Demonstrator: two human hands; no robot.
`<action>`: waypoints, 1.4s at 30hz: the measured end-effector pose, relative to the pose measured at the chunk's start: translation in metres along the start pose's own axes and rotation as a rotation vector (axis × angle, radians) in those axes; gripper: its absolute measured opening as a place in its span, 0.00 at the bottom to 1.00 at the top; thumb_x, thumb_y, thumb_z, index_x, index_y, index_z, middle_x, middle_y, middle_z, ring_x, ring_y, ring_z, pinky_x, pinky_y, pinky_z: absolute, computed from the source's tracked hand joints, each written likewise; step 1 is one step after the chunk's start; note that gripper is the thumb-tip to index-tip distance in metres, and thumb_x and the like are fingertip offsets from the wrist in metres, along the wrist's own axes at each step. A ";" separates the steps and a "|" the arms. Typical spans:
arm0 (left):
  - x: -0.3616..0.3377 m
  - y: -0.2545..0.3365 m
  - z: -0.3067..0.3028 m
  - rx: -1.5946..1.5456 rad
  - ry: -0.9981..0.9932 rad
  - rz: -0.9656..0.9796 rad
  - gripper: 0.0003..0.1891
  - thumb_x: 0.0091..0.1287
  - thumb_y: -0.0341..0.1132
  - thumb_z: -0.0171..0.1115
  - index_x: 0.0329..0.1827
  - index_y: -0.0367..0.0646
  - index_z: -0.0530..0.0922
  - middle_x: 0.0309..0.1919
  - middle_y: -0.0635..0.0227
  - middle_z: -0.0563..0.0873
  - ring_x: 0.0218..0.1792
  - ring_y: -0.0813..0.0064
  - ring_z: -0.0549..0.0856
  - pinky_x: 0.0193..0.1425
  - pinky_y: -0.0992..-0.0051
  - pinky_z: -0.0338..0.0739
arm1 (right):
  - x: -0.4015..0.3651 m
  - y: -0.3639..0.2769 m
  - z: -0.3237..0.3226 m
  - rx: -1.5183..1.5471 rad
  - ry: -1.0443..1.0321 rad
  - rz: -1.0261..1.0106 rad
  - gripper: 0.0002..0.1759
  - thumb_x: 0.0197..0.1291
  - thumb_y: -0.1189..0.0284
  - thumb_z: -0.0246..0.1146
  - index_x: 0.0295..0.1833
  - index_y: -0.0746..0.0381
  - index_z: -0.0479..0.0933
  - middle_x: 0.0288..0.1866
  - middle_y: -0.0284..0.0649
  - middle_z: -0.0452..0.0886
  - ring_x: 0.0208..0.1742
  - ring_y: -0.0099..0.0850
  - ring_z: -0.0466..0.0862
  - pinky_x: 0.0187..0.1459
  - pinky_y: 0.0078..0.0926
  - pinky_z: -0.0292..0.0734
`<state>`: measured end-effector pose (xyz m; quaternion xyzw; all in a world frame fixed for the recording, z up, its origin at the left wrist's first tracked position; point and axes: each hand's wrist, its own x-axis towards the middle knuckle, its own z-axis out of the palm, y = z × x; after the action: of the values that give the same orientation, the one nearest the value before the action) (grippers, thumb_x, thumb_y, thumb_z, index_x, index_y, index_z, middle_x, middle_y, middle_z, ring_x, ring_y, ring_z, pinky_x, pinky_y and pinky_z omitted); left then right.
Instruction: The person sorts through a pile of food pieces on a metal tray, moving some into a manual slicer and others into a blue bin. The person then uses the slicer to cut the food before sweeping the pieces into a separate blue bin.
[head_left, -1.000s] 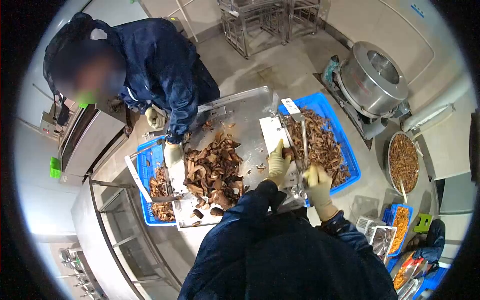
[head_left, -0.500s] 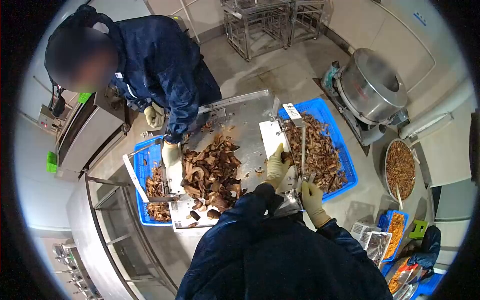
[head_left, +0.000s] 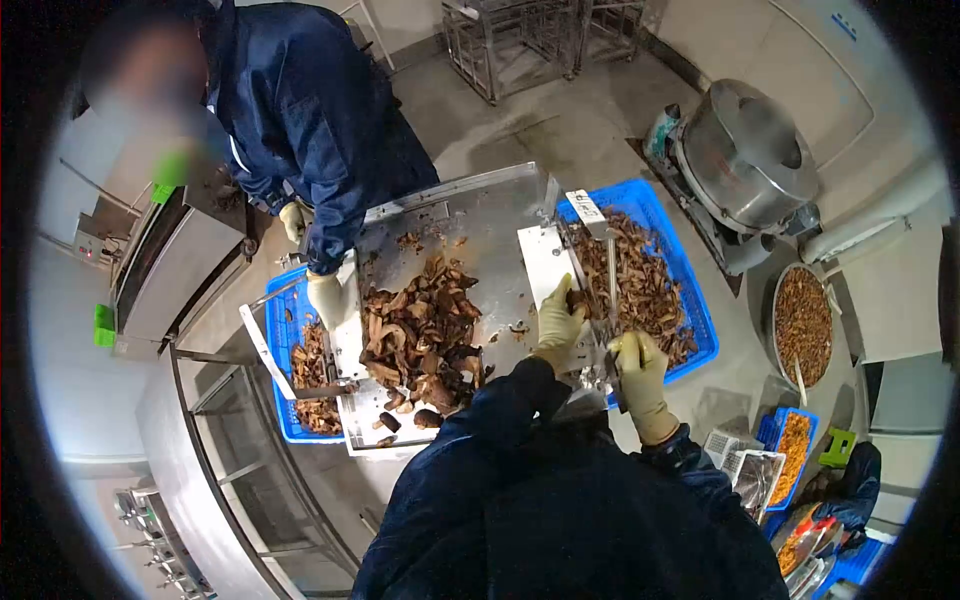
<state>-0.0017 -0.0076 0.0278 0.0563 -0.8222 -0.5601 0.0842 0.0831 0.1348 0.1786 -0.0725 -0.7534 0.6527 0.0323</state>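
My gloved left hand (head_left: pixel 560 325) rests on a white cutting board (head_left: pixel 543 258) at the right side of the metal table, its fingers closed on a brown mushroom piece (head_left: pixel 577 299). My gloved right hand (head_left: pixel 642 385) is wrapped around the handle of a hinged cutter blade (head_left: pixel 613 285) along the board's outer edge. Sliced mushrooms (head_left: pixel 640 290) fill the blue basket (head_left: pixel 703 310) beyond the blade. A heap of brown mushrooms (head_left: pixel 420 325) lies on the metal table (head_left: pixel 495 260) to my left.
Across the table, a co-worker's gloved hand (head_left: pixel 325 300) is at a second board, beside a raised cutter arm (head_left: pixel 262 345) and another blue basket (head_left: pixel 285 400). A steel drum machine (head_left: pixel 735 190), a round pan of pieces (head_left: pixel 800 330) and an orange-filled crate (head_left: pixel 790 465) stand right.
My right hand has risen slightly with the cutter handle. My left hand stays at the mushroom piece on the board. The co-worker leans further left, and the view has shifted slightly.
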 end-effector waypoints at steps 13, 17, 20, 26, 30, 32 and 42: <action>0.006 0.013 -0.007 -0.016 -0.066 -0.087 0.36 0.59 0.28 0.69 0.74 0.47 0.69 0.42 0.52 0.88 0.42 0.56 0.87 0.51 0.64 0.82 | -0.007 0.037 -0.004 -0.340 0.007 -0.337 0.14 0.70 0.72 0.58 0.31 0.65 0.79 0.22 0.34 0.78 0.25 0.22 0.76 0.27 0.27 0.71; 0.003 0.004 -0.001 -0.052 -0.038 -0.018 0.36 0.59 0.28 0.69 0.74 0.47 0.69 0.40 0.53 0.88 0.41 0.59 0.88 0.51 0.65 0.81 | -0.012 0.082 -0.011 -0.311 -0.020 -0.235 0.13 0.69 0.72 0.60 0.31 0.66 0.80 0.23 0.34 0.79 0.25 0.21 0.76 0.27 0.25 0.69; -0.006 0.019 -0.010 0.014 -0.088 -0.091 0.36 0.59 0.26 0.68 0.74 0.44 0.68 0.41 0.55 0.88 0.41 0.59 0.88 0.50 0.66 0.81 | -0.001 -0.010 -0.003 -0.120 -0.058 0.035 0.12 0.69 0.71 0.60 0.35 0.66 0.82 0.27 0.38 0.84 0.30 0.23 0.81 0.34 0.26 0.75; 0.000 0.009 0.000 -0.030 0.014 0.004 0.35 0.58 0.26 0.69 0.72 0.42 0.70 0.41 0.52 0.88 0.41 0.56 0.88 0.50 0.65 0.81 | -0.019 0.078 -0.010 -0.295 -0.048 -0.176 0.12 0.70 0.71 0.62 0.33 0.65 0.78 0.25 0.35 0.77 0.28 0.21 0.74 0.30 0.25 0.70; 0.001 0.020 -0.007 0.054 -0.072 -0.067 0.36 0.58 0.27 0.67 0.73 0.43 0.69 0.40 0.53 0.88 0.40 0.54 0.87 0.49 0.61 0.81 | -0.006 0.015 -0.003 -0.133 -0.023 -0.083 0.11 0.69 0.70 0.62 0.35 0.65 0.82 0.26 0.38 0.84 0.26 0.22 0.79 0.31 0.25 0.75; -0.004 -0.006 0.011 -0.008 -0.042 -0.053 0.35 0.59 0.25 0.66 0.74 0.43 0.68 0.39 0.54 0.88 0.40 0.56 0.88 0.48 0.63 0.81 | -0.001 -0.021 0.005 -0.184 0.006 -0.100 0.12 0.68 0.74 0.57 0.30 0.66 0.79 0.25 0.35 0.80 0.25 0.20 0.75 0.28 0.24 0.70; -0.003 -0.001 0.005 -0.083 -0.049 -0.101 0.32 0.63 0.19 0.61 0.73 0.44 0.70 0.51 0.51 0.87 0.48 0.62 0.88 0.56 0.70 0.80 | -0.002 -0.006 -0.002 -0.106 -0.037 -0.016 0.13 0.69 0.69 0.60 0.34 0.66 0.81 0.25 0.40 0.82 0.26 0.26 0.79 0.31 0.28 0.74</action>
<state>0.0006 -0.0028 0.0252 0.0806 -0.7962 -0.5985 0.0380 0.0847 0.1352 0.1844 -0.0558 -0.7878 0.6130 0.0198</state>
